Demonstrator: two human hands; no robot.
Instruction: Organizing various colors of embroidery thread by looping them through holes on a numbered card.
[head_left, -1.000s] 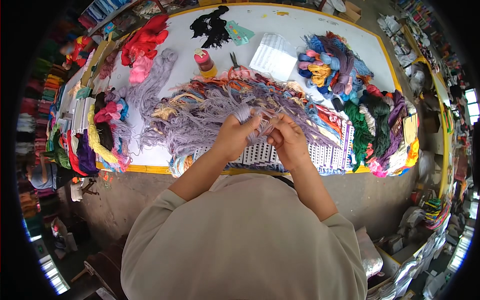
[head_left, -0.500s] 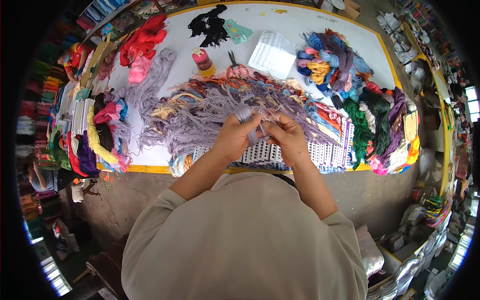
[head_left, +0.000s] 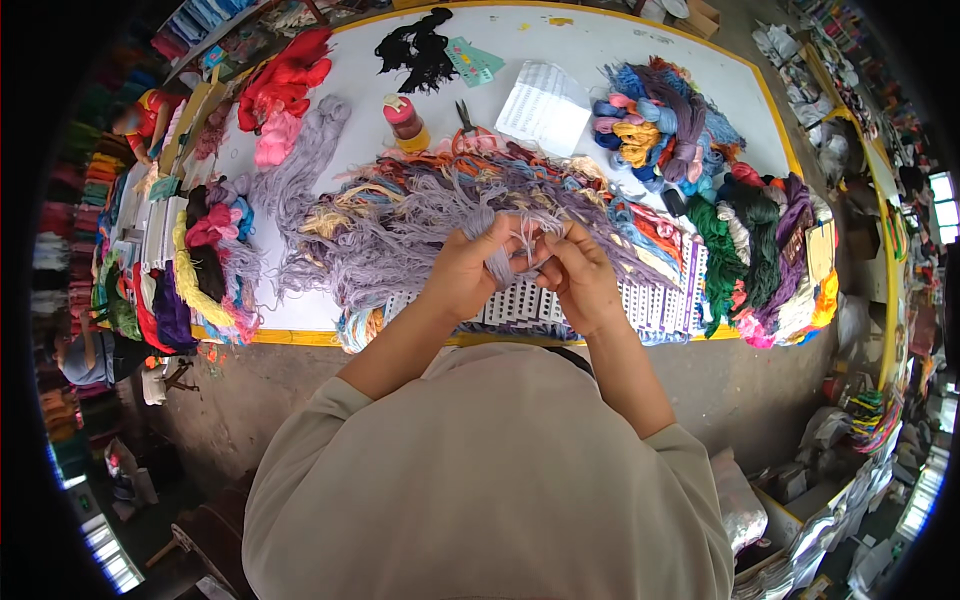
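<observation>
My left hand is closed round a bundle of pale lilac embroidery thread that loops over its fingers. Close beside it, my right hand pinches some strands of the same thread between thumb and fingertips. Both hands are over the near middle of the table, above a wide heap of lilac, cream, orange and blue threads. Under the hands and along the near edge lie white cards with rows of dark holes, threads fastened along them.
On the white table are scissors, a red-and-yellow bottle, a printed paper sheet and black thread. Coloured skeins are piled at the right, more skeins at the left. A person is at the far left.
My right hand has shifted slightly up and turned, its fingers drawn a little apart from my left hand. Strands now stretch between the hands. The left hand keeps its hold.
</observation>
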